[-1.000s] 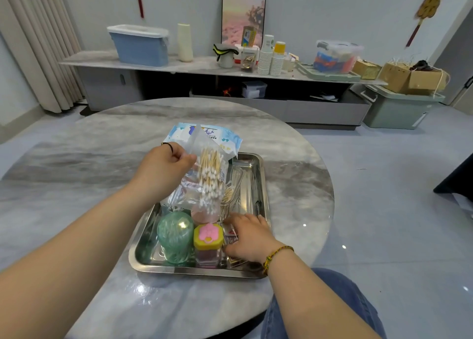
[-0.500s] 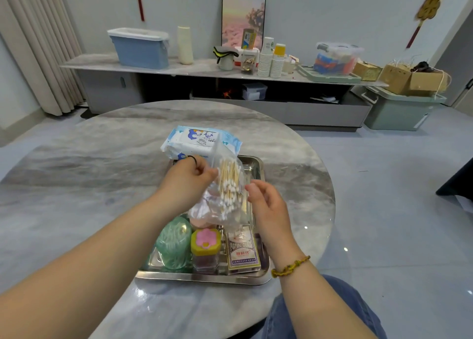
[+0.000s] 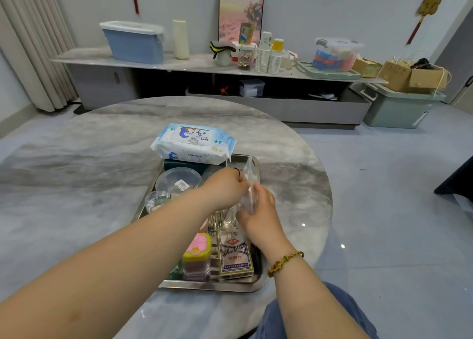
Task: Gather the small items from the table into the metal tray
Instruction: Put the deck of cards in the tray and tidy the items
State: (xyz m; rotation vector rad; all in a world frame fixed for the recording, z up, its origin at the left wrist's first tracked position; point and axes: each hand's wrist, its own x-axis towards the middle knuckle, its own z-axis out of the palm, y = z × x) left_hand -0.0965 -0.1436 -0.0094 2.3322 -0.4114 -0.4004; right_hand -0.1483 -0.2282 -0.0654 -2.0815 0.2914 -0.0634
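The metal tray (image 3: 257, 281) lies on the round marble table (image 3: 89, 159), near its front edge. Inside it I see a playing card box (image 3: 234, 253), a small jar with a yellow and pink lid (image 3: 197, 256), a round clear container (image 3: 178, 180) and a smaller clear one (image 3: 157, 200). A pack of baby wipes (image 3: 194, 142) rests across the tray's far end. My left hand (image 3: 225, 187) and my right hand (image 3: 258, 209) both grip the clear bag of cotton swabs (image 3: 249, 182), low over the tray's right side. My hands hide the swabs.
A long low cabinet (image 3: 204, 67) stands behind the table with a blue bin (image 3: 133, 41), stacked paper cups (image 3: 268, 54) and boxes on it. A green storage crate (image 3: 399, 108) sits on the floor at the right. My knee (image 3: 307, 318) is under the table's edge.
The bag of cotton swabs has come down from above the tray to its right side, with both hands on it. The wipes pack now shows in full.
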